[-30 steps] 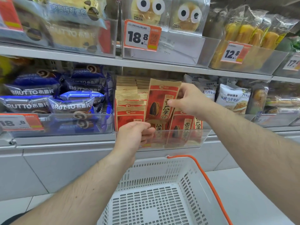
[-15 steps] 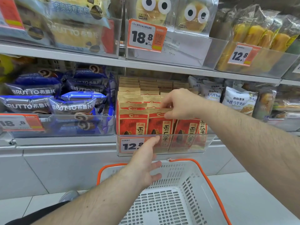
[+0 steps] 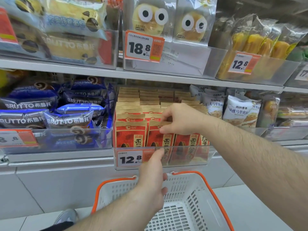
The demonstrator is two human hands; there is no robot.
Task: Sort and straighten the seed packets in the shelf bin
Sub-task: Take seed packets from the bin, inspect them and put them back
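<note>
Hands split: right hand now pinching seed packet lowered into shelf bin, left hand spread, fingertips touching bin front.

Clear shelf bin holds rows of upright red-and-tan seed packets; right hand pinches the top edge of the front middle packet; left hand, fingers extended, touches the bin's front wall; white basket sits below the bin.

Right hand reaches far, thumb and fingers curled in a pinch; left hand nearer, lower, fingers extended forward.
</note>
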